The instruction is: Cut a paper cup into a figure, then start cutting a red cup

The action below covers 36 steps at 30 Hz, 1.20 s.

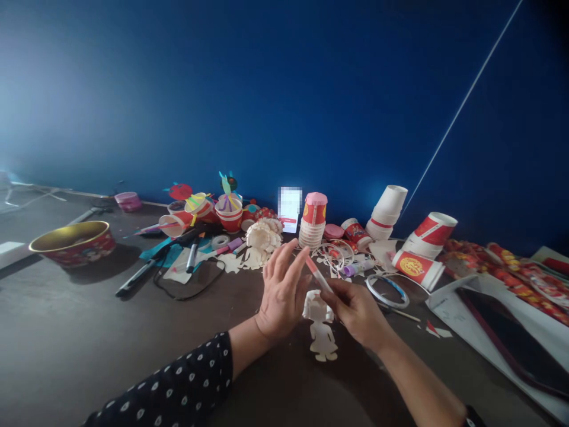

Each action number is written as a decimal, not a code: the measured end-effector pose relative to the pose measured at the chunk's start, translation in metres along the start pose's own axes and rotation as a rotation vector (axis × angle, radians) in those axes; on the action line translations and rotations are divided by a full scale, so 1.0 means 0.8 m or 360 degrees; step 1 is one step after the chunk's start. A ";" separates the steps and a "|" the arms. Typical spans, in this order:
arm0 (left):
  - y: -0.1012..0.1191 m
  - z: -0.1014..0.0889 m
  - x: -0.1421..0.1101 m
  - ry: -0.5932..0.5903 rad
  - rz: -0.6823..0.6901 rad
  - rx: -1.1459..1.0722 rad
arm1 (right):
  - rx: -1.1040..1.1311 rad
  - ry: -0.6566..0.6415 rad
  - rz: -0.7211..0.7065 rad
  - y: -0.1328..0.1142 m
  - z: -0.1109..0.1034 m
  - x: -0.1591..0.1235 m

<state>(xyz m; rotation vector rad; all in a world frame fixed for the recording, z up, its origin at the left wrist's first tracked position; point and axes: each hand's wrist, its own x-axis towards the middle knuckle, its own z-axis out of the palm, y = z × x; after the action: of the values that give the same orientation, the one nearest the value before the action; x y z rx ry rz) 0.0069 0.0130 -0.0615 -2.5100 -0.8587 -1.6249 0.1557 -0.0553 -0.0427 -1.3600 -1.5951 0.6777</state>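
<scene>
A left hand (282,293) is raised above a dark tabletop (75,350), its grip wide open, with the fingers spread and nothing held. Just beside it, a slim pink-capped pen (317,276) is pinched between the thumb and fingers of a right hand (358,311), the grip closed firmly around the pen's lower part. The pen's upper end is angled towards the left hand and sits very near its fingertips. A cream paper cutout figure (322,338) is laid on the tabletop directly below the hands, its upper end just beneath the right fingers; whether it is being touched cannot be told. Behind the hands, a paper rosette (262,237) and cut paper scraps are scattered. Stacks of red-and-white paper cups (313,219) are placed to the right, and a red-and-gold bowl (73,243) is set far to the left. A deep blue wall (267,101) is seen behind everything
</scene>
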 end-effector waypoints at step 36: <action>0.016 -0.007 0.022 -0.0851 -0.0200 -0.0716 | 0.1110 0.0684 0.0270 0.003 0.021 0.003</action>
<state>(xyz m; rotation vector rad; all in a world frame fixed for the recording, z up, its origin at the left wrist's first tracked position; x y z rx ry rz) 0.0135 0.0078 -0.0402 -3.3628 -0.7545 -1.3008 0.1423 -0.0502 -0.0518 -1.0207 -0.7924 0.8686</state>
